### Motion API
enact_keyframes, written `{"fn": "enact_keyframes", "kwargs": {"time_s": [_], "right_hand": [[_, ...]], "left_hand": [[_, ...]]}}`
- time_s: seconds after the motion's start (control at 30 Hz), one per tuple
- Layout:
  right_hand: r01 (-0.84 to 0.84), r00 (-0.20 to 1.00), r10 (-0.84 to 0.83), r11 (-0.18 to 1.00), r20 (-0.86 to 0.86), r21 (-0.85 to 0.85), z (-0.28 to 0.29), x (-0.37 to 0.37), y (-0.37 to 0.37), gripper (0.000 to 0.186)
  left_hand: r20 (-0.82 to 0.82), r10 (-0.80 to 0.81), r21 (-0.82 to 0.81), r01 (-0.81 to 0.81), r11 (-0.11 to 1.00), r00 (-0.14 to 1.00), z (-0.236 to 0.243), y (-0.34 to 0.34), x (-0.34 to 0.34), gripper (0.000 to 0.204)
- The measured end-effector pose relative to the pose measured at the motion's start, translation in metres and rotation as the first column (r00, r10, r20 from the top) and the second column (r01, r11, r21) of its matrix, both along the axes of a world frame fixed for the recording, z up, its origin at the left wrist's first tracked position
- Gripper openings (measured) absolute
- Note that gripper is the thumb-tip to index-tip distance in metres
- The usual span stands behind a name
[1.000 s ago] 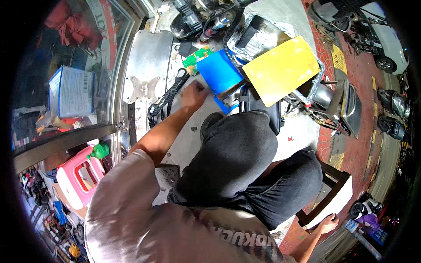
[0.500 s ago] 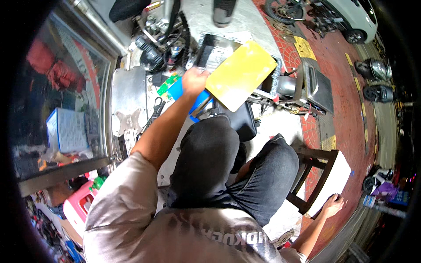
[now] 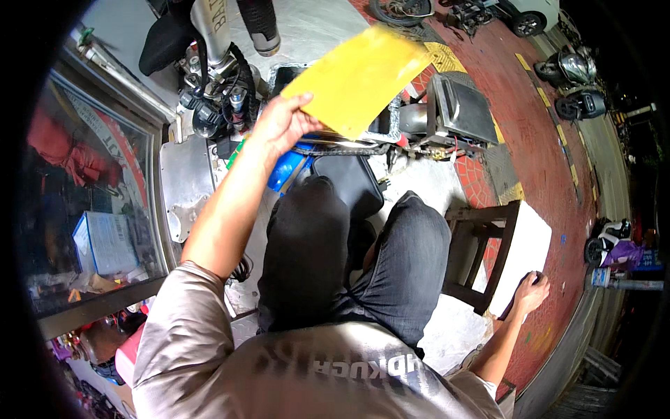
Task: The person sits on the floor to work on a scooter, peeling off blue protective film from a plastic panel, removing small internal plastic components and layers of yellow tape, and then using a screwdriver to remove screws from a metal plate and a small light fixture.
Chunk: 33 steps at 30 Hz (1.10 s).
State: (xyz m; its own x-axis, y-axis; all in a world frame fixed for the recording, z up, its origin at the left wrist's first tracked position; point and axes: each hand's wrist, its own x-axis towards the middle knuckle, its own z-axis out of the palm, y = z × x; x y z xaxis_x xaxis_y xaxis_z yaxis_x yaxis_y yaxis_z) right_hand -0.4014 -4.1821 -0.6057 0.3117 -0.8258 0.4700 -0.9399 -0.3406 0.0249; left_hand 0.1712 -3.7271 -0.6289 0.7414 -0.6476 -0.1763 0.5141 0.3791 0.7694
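My left hand (image 3: 286, 115) grips the near left corner of a flat yellow sheet (image 3: 356, 77), raised above a metal tray with a crinkled silvery rim (image 3: 393, 114). A blue sheet (image 3: 285, 169) lies below my left hand, partly hidden by a black case (image 3: 349, 181) near my knees. My right hand (image 3: 532, 293) is at the white top (image 3: 529, 244) of a dark-framed stool, its fingers closed round a small dark object too small to name.
A stripped scooter front (image 3: 209, 91), a metal plate (image 3: 181, 181) and a glass cabinet (image 3: 98, 181) stand to the left. A loose scooter seat section (image 3: 460, 108) sits right of the tray. Parked scooters (image 3: 579, 101) and a white car (image 3: 537, 14) line the red pavement (image 3: 558, 174).
My left hand has moved from low beside the blue sheet to the yellow sheet, taken hold of it and lifted it. My view has shifted; my right hand stays at the stool.
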Motion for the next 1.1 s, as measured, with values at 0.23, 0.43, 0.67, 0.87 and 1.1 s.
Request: {"fn": "enact_keyframes", "kwargs": {"time_s": [0.23,0.43,0.67,0.87,1.1], "right_hand": [[-0.027,0.938,0.014,0.999,0.346,0.032,0.001,-0.008,-0.001,0.045],[-0.043,0.267,-0.09,0.994,0.96,0.105,-0.002,-0.03,-0.008,0.066],[0.1,0.553,0.022,0.991,0.833,-0.093,-0.007,-0.04,-0.017,0.062],[-0.034,0.782,-0.111,0.975,0.613,0.219,-0.005,-0.031,-0.014,0.047],[-0.011,0.818,-0.041,0.996,0.573,0.087,-0.007,-0.029,-0.015,0.045]], "left_hand": [[0.219,-0.266,-0.092,0.291,0.952,0.939,0.134,-0.122,-0.044,0.041],[0.153,-0.633,0.107,0.624,0.774,0.759,0.12,-0.269,-0.141,0.032],[0.171,-0.908,0.405,0.812,0.419,0.384,0.047,-0.365,-0.224,0.037],[0.182,-0.966,0.701,0.664,0.26,0.185,0.011,-0.348,-0.229,0.07],[0.267,-0.963,0.944,0.208,0.254,-0.034,0.006,-0.267,-0.146,0.073]]}}
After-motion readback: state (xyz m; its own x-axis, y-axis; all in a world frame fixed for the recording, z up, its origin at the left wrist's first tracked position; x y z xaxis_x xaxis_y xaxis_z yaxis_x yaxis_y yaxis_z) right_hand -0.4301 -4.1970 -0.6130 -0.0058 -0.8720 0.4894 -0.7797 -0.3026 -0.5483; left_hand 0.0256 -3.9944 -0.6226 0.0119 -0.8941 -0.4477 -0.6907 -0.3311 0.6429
